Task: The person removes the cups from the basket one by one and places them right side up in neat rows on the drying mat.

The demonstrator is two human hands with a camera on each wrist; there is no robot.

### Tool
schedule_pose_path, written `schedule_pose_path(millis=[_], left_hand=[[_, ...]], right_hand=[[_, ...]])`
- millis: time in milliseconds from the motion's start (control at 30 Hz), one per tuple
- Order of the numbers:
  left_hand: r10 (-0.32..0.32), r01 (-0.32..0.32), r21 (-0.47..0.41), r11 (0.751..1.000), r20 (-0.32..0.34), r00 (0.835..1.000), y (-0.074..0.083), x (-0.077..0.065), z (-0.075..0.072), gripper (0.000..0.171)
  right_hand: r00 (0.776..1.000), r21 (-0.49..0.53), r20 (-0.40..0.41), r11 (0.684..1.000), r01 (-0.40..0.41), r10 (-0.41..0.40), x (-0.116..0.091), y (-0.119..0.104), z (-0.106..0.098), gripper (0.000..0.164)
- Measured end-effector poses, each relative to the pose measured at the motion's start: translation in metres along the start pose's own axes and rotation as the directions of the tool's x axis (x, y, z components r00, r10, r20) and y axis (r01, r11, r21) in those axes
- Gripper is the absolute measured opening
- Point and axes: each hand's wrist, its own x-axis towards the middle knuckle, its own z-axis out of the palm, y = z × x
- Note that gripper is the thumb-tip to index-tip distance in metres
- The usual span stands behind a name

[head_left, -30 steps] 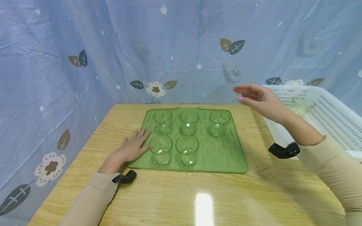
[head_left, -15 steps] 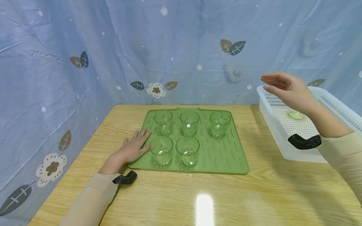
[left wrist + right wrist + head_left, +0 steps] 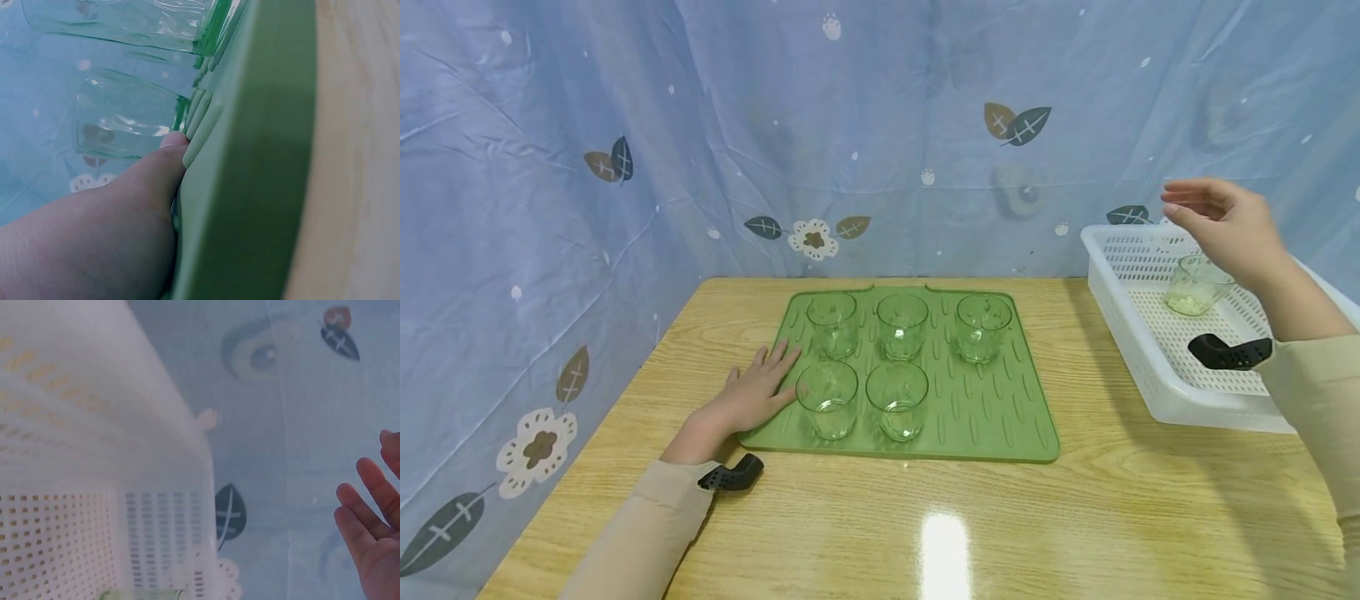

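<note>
My left hand (image 3: pixel 748 398) lies flat on the left edge of a green ribbed drying mat (image 3: pixel 992 417), fingers spread, its thumb beside the front-left glass (image 3: pixel 827 404). In the left wrist view the thumb (image 3: pixel 144 194) rests on the mat near a glass (image 3: pixel 128 115). Several clear greenish glasses stand upright on the mat, in a back row and a front row. My right hand (image 3: pixel 1236 225) hovers above a white plastic basket (image 3: pixel 1157 375), holding nothing, its fingers slightly bent. One glass (image 3: pixel 1197 286) stands inside the basket below this hand, partly hidden by it.
The mat lies on a wooden table (image 3: pixel 850 517). A blue patterned curtain (image 3: pixel 880 133) hangs behind the table and along its left side. In the right wrist view the perforated basket wall (image 3: pixel 162 519) rises beside the hand.
My right hand has moved right, from between the mat and the basket to above the basket. The left hand and the glasses on the mat have stayed in place.
</note>
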Motion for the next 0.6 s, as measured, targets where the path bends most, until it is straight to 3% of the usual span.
schedule_pose_path(millis=[167,367,600], left_hand=[[-0.002,0.002,-0.006,1.000,0.003,1.000,0.000,0.000,0.002,0.078],[0.000,0.000,-0.011,1.000,0.004,1.000,-0.001,0.001,0.003,0.078],[0.005,-0.005,-0.005,1.000,0.001,1.000,-0.003,0.001,0.004,0.078]], right_hand=[[0.993,0.004,-0.064,0.995,-0.095,0.095,0.002,0.022,-0.008,0.042],[0.966,-0.019,-0.153,0.976,-0.215,0.209,0.002,0.047,-0.014,0.052],[0.948,-0.224,-0.134,0.922,-0.314,0.290,-0.001,0.066,-0.016,0.075]])
